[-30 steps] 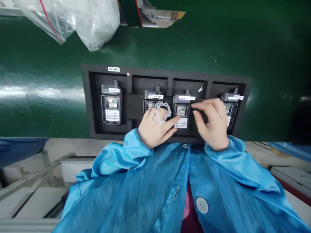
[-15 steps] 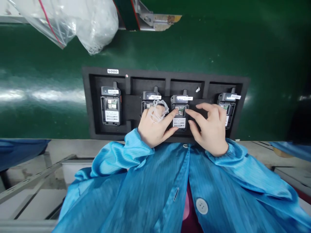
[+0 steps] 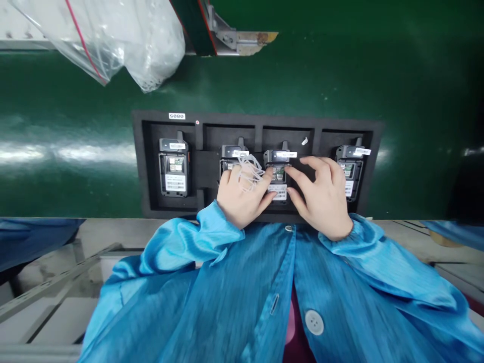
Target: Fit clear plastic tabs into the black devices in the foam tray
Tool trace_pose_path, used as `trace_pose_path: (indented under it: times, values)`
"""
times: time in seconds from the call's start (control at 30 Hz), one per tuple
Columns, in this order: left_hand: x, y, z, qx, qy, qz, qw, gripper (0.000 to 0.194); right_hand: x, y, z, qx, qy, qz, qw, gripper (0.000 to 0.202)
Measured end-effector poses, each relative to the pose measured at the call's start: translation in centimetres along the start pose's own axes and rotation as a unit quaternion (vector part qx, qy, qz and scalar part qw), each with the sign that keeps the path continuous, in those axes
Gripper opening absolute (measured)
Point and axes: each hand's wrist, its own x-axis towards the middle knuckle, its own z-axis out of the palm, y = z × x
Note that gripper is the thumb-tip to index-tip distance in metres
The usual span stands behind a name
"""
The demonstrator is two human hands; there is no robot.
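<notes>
My left hand [image 3: 242,197] has its index fingertip at the open back of a black handheld device [image 3: 278,157], the third from the left in the tray. Its thumb reaches beside the white label; the other fingers are curled with a bunch of thin white loops [image 3: 250,171] at them. From the right, my right hand [image 3: 323,197] touches the device's recess with its index fingertip. Its thumb is at the device's lower right, and its fingers are apart. Small metal slots and a bit of green board show in the recess between the two index fingers.
A black tray [image 3: 227,118] on the green tabletop [image 3: 416,101] also holds similar devices at left [image 3: 174,169], second from left [image 3: 229,151] and right [image 3: 350,169]. A white scrap [image 3: 304,141] lies in it. Beyond are a clear plastic bag [image 3: 151,55] and a metal bracket [image 3: 242,41].
My right hand has moved slightly left, so its index fingertip and thumb are now at the device. My left hand stays at the device's left side. The view has shifted slightly.
</notes>
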Motion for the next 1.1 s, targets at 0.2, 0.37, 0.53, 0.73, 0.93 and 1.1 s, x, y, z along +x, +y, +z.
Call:
trace_pose_path:
  times: [0.2,0.37,0.53,0.73,0.93,1.1]
  values:
    - [-0.3,-0.3,0.5,-0.004,-0.002,0.005,1.000,0.054,0.1,0.1,0.1,-0.019,-0.017,-0.005,1.000,0.039]
    - [-0.1,0.1,0.4,0.028,0.029,0.012,0.999,0.055,0.2,-0.1,-0.1,-0.050,-0.018,-0.022,0.998,0.040]
    - [-0.3,-0.2,0.5,0.020,0.037,0.032,0.999,0.056,-0.7,0.2,-0.1,-0.002,0.023,-0.010,1.000,0.039]
    - [-0.5,-0.4,0.4,0.012,0.002,0.036,0.999,0.056,-1.5,0.4,0.0,-0.043,0.018,-0.061,0.997,0.036]
    - [-0.5,-0.2,0.0,0.009,-0.007,0.033,0.999,0.057,-1.1,0.4,-0.3,-0.047,0.012,-0.076,0.996,0.033]
    - [-1.2,-0.7,0.5,-0.014,0.013,0.060,0.998,0.055,-1.5,0.4,-0.2,-0.036,0.014,-0.075,0.996,0.033]
